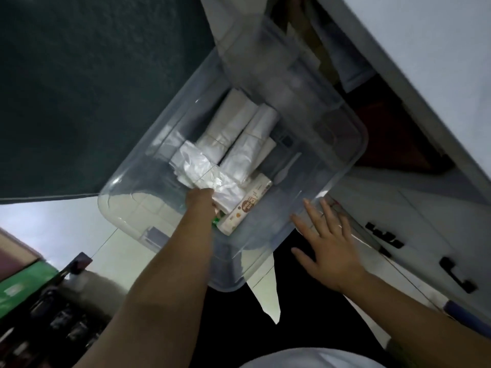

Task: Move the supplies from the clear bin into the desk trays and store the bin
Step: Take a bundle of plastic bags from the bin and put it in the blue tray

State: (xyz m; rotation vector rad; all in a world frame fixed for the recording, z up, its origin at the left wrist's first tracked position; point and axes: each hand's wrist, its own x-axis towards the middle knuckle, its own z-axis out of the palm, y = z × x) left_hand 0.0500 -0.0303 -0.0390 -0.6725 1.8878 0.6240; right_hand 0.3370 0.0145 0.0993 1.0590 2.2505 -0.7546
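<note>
Two hands at a clear bin (164, 144) on the floor; left hand (199, 200) inside among crinkled plastic rolls (233, 134), grip hidden; right hand (325, 244) spread flat against the rim; probably light, soft, slippery; best pinched mid-roll.

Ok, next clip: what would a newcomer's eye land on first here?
The clear bin fills the middle of the view, with white rolled plastic bags lying inside it. The left hand reaches into the bin and meets a crumpled bag; whether it grips it is hidden. The right hand lies with spread fingers on the bin's near right rim, beside white drawers with black handles.
</note>
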